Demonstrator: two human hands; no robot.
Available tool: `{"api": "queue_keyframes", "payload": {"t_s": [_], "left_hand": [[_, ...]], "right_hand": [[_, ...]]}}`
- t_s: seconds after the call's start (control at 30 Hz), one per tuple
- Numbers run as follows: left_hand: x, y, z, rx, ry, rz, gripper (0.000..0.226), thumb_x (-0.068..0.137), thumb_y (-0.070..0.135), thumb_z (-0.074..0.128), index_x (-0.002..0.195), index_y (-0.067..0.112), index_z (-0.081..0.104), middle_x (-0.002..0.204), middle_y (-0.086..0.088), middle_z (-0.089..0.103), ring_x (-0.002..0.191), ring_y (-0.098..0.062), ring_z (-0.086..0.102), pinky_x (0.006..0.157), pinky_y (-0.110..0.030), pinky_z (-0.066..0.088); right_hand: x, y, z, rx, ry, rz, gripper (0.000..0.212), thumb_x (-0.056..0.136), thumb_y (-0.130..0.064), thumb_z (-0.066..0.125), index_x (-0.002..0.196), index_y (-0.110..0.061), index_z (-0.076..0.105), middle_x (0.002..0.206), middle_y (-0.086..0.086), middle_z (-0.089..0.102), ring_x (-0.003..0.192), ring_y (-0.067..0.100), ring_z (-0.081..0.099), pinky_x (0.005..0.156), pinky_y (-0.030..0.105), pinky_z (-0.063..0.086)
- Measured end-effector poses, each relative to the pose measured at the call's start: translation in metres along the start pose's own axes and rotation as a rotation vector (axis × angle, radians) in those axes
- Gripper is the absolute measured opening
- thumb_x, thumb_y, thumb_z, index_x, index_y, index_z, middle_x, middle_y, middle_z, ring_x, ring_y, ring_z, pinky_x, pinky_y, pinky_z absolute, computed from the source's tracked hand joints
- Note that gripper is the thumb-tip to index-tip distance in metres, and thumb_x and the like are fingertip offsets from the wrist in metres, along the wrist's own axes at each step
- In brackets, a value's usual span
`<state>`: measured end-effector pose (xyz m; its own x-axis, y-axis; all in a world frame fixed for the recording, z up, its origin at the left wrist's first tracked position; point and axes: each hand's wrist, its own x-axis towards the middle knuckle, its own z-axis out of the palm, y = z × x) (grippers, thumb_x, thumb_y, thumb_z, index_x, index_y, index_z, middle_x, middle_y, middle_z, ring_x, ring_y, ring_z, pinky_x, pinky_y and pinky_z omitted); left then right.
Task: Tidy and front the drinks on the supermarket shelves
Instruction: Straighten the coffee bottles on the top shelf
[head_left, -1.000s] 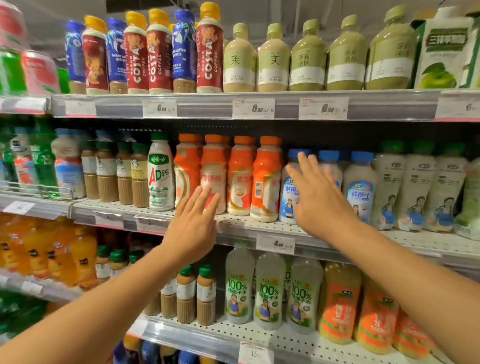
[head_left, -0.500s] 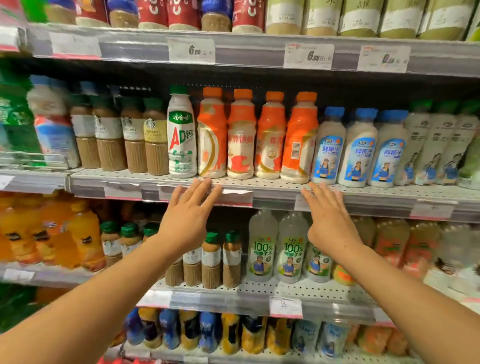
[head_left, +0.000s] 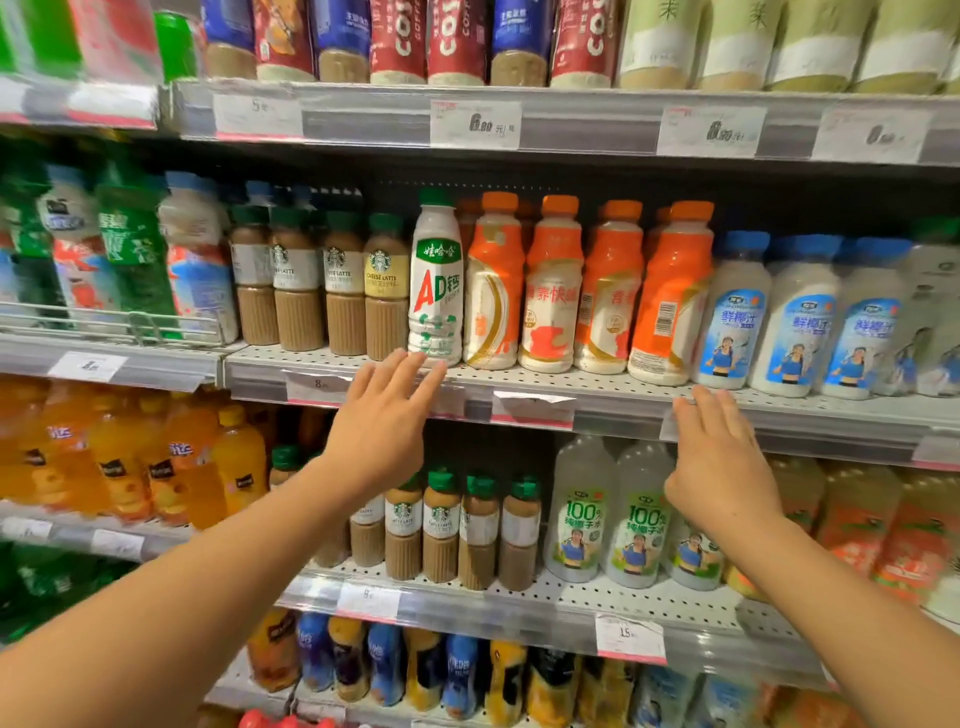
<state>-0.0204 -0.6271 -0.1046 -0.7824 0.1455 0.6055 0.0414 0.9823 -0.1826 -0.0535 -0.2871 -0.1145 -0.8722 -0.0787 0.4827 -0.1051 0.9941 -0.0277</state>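
On the middle shelf (head_left: 613, 395) a white AD bottle with a green cap (head_left: 435, 283) stands beside several orange-capped bottles (head_left: 550, 291), some with labels turned sideways. To their right are blue-capped coconut drinks (head_left: 735, 317); to their left, brown latte bottles (head_left: 343, 286). My left hand (head_left: 382, 426) is raised with straight fingers just below the AD bottle, in front of the shelf edge. My right hand (head_left: 719, 457) is spread flat below the rightmost orange bottle (head_left: 670, 296), fingertips at the shelf rail. Neither hand holds anything.
The top shelf carries red and blue coffee bottles (head_left: 400, 41) and pale green tea bottles (head_left: 727, 41). Below are orange juice bottles (head_left: 171, 467), small latte bottles (head_left: 441, 525) and clear coconut water bottles (head_left: 634, 519). Price tags (head_left: 475, 124) line the shelf rails.
Both hands dropped from the middle shelf bottles to the shelf's front edge a second ago and have since held there. The view tilted downward, then back up a little.
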Motion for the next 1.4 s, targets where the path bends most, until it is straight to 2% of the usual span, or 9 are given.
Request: {"api": "queue_keyframes", "payload": {"t_s": [0.2, 0.37, 0.5, 0.63, 0.83, 1.0, 1.1, 1.27, 1.4], "left_hand": [[-0.003, 0.003, 0.003, -0.044, -0.186, -0.12, 0.099, 0.078, 0.014, 0.062, 0.153, 0.026, -0.001, 0.161, -0.003, 0.003, 0.148, -0.025, -0.005, 0.12, -0.045, 0.003], [-0.001, 0.004, -0.012, -0.039, -0.286, -0.146, 0.103, 0.077, 0.012, 0.062, 0.152, 0.03, -0.007, 0.162, 0.001, -0.004, 0.149, -0.024, -0.008, 0.119, -0.051, 0.001], [0.001, -0.001, -0.021, -0.068, -0.36, -0.135, 0.104, 0.079, 0.009, 0.06, 0.151, 0.035, -0.01, 0.162, 0.005, -0.01, 0.148, -0.022, -0.012, 0.118, -0.055, -0.003], [0.004, -0.013, -0.028, -0.121, -0.394, -0.091, 0.099, 0.079, 0.008, 0.057, 0.152, 0.039, -0.004, 0.162, 0.008, -0.005, 0.149, -0.017, -0.007, 0.118, -0.054, -0.002], [0.01, -0.04, -0.037, -0.23, -0.285, 0.013, 0.086, 0.08, 0.011, 0.048, 0.152, 0.034, 0.007, 0.16, 0.006, 0.014, 0.146, -0.015, 0.013, 0.118, -0.046, 0.003], [0.059, -0.099, -0.087, -0.179, 0.176, 0.117, 0.083, 0.078, 0.016, 0.055, 0.152, 0.026, 0.018, 0.158, 0.001, 0.021, 0.145, -0.02, 0.017, 0.116, -0.04, 0.018], [0.097, -0.138, -0.126, -0.131, 0.324, 0.108, 0.085, 0.078, 0.018, 0.055, 0.153, 0.021, 0.016, 0.161, -0.005, 0.012, 0.148, -0.023, 0.006, 0.118, -0.043, 0.012], [0.138, -0.177, -0.153, -0.076, 0.297, 0.029, 0.091, 0.077, 0.021, 0.054, 0.152, 0.023, 0.003, 0.162, -0.005, -0.002, 0.148, -0.024, -0.007, 0.119, -0.045, 0.001], [0.142, -0.181, -0.148, -0.055, 0.29, 0.016, 0.09, 0.073, 0.031, 0.059, 0.149, 0.021, 0.011, 0.151, -0.007, 0.024, 0.141, -0.028, 0.019, 0.117, -0.046, 0.013]], "right_hand": [[0.006, -0.018, -0.021, 0.015, -0.028, -0.02, 0.068, 0.084, -0.023, 0.058, 0.145, -0.013, 0.029, 0.16, 0.009, 0.017, 0.149, 0.03, 0.006, 0.122, 0.048, 0.006], [-0.004, -0.07, -0.028, 0.242, -0.047, -0.304, 0.086, 0.086, -0.014, 0.051, 0.156, -0.024, 0.004, 0.164, 0.0, -0.01, 0.15, 0.018, -0.011, 0.118, 0.035, -0.007], [0.0, -0.119, -0.024, 0.32, -0.16, -0.312, 0.089, 0.087, -0.01, 0.051, 0.156, -0.025, -0.003, 0.164, -0.003, -0.011, 0.15, 0.018, -0.011, 0.119, 0.034, 0.0], [0.009, -0.138, -0.024, 0.149, -0.165, -0.281, 0.084, 0.085, -0.023, 0.056, 0.155, -0.019, 0.01, 0.162, 0.001, 0.012, 0.148, 0.026, 0.007, 0.118, 0.04, 0.021], [0.016, -0.152, -0.036, 0.014, -0.172, -0.209, 0.07, 0.078, -0.024, 0.052, 0.145, -0.021, 0.032, 0.144, -0.001, 0.038, 0.132, 0.022, 0.035, 0.11, 0.035, 0.031], [0.02, -0.165, -0.044, 0.003, -0.213, -0.105, 0.05, 0.074, -0.022, 0.045, 0.124, -0.026, 0.048, 0.121, -0.006, 0.05, 0.111, 0.02, 0.047, 0.096, 0.032, 0.041], [0.029, -0.17, -0.062, -0.001, -0.266, -0.027, 0.02, 0.072, -0.023, 0.046, 0.09, -0.029, 0.051, 0.096, -0.008, 0.05, 0.094, 0.019, 0.053, 0.076, 0.031, 0.043], [0.057, -0.189, -0.135, 0.1, 0.031, -0.072, 0.054, 0.082, -0.018, 0.049, 0.136, -0.026, 0.05, 0.135, -0.005, 0.053, 0.121, 0.019, 0.053, 0.097, 0.038, 0.048], [0.092, -0.208, -0.2, 0.117, 0.301, -0.204, 0.061, 0.081, -0.013, 0.051, 0.141, -0.018, 0.047, 0.144, 0.002, 0.047, 0.131, 0.024, 0.043, 0.109, 0.04, 0.038]]}}
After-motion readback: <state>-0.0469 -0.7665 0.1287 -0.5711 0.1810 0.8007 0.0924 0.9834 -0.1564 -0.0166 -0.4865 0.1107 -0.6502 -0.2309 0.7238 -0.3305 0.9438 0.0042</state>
